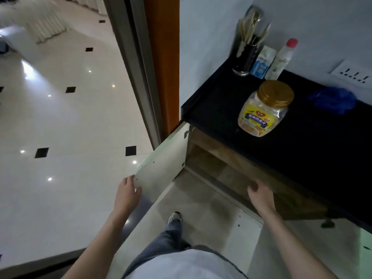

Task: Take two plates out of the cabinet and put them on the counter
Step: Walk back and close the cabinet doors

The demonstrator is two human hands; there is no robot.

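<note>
The cabinet [231, 158] under the black counter [221, 101] stands with both doors swung open. My left hand [126, 191] grips the outer edge of the left door [165, 164]. My right hand [260, 193] reaches toward the cabinet opening, fingers apart and holding nothing. The right door [251, 234] hangs open below my right forearm. No plates show; the cabinet's inside is dark and mostly hidden by the counter's edge.
On the counter stand a gold-lidded jar [265, 109], a utensil holder [246, 55], a small carton [261, 63], a white bottle [281, 59] and a blue cloth [334, 100]. A wall socket [352, 74] is behind. A doorway to a tiled floor [60, 127] lies left.
</note>
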